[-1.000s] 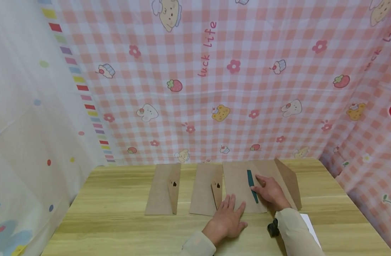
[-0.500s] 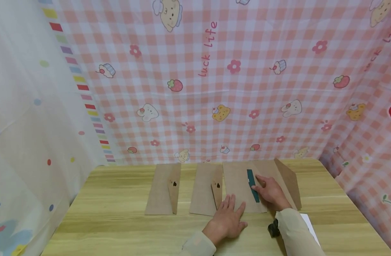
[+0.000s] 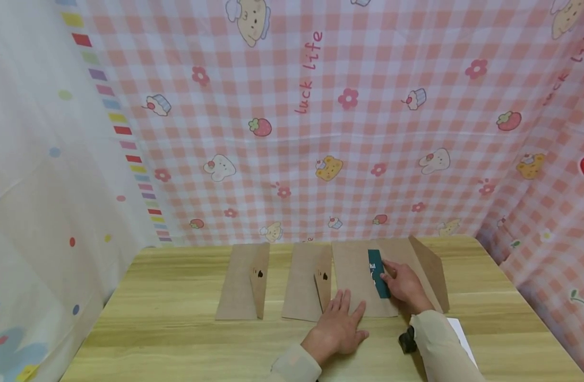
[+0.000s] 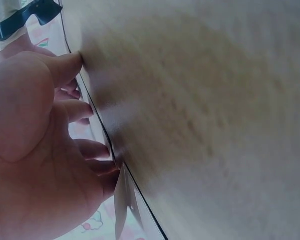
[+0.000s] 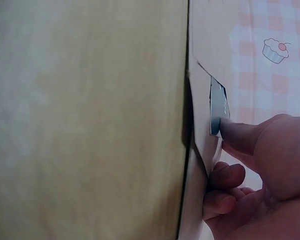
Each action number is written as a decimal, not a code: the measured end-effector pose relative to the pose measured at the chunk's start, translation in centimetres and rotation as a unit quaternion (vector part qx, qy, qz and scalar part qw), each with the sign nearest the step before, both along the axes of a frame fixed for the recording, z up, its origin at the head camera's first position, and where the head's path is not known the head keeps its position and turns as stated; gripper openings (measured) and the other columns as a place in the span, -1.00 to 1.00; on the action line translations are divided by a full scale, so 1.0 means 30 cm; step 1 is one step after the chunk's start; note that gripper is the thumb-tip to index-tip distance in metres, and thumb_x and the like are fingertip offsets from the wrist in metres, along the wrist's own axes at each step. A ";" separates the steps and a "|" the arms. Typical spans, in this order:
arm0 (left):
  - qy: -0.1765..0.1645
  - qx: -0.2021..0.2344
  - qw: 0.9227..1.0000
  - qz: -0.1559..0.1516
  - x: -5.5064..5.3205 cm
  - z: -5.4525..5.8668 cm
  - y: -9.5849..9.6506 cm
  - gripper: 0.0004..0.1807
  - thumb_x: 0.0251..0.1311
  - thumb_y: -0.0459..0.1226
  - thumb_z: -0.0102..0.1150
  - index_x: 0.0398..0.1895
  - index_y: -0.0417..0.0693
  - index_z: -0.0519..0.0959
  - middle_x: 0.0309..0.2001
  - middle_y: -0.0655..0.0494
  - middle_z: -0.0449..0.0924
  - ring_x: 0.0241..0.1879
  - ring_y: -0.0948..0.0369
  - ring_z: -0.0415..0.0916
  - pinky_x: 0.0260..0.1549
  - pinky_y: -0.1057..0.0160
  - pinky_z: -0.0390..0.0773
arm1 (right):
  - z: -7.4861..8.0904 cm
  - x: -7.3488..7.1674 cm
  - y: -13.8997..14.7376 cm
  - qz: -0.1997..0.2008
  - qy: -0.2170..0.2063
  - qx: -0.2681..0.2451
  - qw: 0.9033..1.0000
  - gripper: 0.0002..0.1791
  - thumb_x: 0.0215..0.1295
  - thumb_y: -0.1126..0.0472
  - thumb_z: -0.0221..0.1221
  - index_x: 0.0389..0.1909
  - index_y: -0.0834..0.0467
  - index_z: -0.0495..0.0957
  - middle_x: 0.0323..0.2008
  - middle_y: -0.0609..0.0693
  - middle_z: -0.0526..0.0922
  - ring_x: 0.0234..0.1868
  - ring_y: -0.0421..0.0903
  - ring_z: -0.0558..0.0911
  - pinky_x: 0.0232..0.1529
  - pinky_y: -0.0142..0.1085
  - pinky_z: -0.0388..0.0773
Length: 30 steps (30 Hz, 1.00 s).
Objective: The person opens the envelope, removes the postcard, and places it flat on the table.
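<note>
A dark green flap-like piece [image 3: 378,274] with white lettering lies over a brown kraft-paper envelope [image 3: 351,281]. My right hand [image 3: 408,288] holds the green piece's right edge; the right wrist view has the thumb [image 5: 240,136] against its green face [image 5: 219,107], the other fingers curled at the brown paper. My left hand [image 3: 337,328] rests palm down with fingers spread, its fingertips over the lower edges of two neighbouring envelopes. Further left are a second kraft envelope [image 3: 299,281] and a third [image 3: 235,281], each with a raised narrow flap bearing a small dark print.
A brown paper panel [image 3: 430,265] leans at the right behind my right hand. A white sheet [image 3: 463,337] shows partly beside my right sleeve. Wood-grain table [image 3: 177,345] surrounds the envelopes, and a pink checked cloth [image 3: 349,132] hangs behind it.
The green piece has turned from a thin strip to a broader face with lettering showing. My right thumb has shifted slightly right with it; my left hand stays in place.
</note>
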<state>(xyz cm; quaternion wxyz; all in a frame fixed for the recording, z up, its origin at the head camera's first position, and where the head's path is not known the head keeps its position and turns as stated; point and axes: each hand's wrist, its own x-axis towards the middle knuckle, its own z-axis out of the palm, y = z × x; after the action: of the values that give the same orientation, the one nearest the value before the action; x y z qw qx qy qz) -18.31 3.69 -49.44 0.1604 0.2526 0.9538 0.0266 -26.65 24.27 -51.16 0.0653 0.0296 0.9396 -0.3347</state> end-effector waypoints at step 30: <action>0.004 -0.024 1.000 -0.001 -0.005 0.017 0.013 -0.33 0.41 0.21 -0.12 0.54 0.41 0.11 0.57 0.05 -0.03 0.56 0.10 -0.09 0.44 0.18 0.13 | 0.018 0.013 -0.017 -0.007 -0.026 0.000 1.000 -0.24 0.44 -0.06 0.12 0.48 0.28 0.16 0.36 0.59 0.13 0.29 0.39 0.35 0.25 0.26 0.32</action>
<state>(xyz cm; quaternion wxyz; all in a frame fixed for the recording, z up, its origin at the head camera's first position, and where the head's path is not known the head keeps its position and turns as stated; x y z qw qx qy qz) -18.45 4.06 -48.93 0.1627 0.2496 0.9546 0.0025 -26.27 23.77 -50.61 0.0879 0.0447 0.9374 -0.3341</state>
